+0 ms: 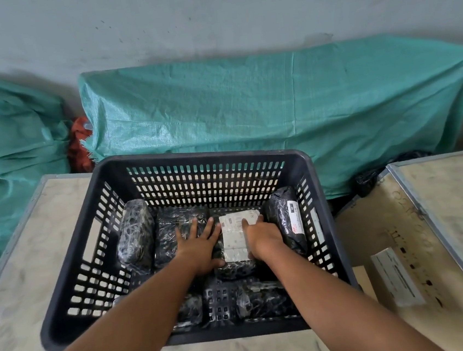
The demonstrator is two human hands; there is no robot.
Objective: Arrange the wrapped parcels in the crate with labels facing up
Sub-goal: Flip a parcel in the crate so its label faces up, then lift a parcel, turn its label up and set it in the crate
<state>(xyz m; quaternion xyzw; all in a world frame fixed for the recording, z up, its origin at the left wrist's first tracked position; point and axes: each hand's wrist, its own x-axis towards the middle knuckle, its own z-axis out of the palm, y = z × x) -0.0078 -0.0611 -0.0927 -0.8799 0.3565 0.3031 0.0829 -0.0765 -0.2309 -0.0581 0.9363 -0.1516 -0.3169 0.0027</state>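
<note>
A black slatted plastic crate [72, 280] stands on a pale wooden table and holds several parcels wrapped in black film. The middle parcel [234, 240] lies flat with its white label facing up. My left hand [200, 247] rests flat and spread on its left edge, partly on the neighbouring parcel [171, 238]. My right hand [262, 236] grips the labelled parcel's right side. At the right wall a parcel [286, 218] leans on edge, its label turned sideways. Another parcel [135, 237] leans at the left wall. More parcels [263, 300] lie at the crate's near side.
A second wooden crate lid [435, 225] with a paper label [398, 278] lies to the right. Green woven sacks [246, 111] fill the space behind the table, with a red cloth [78, 145] between them. A black bag [367, 178] sits behind the right lid.
</note>
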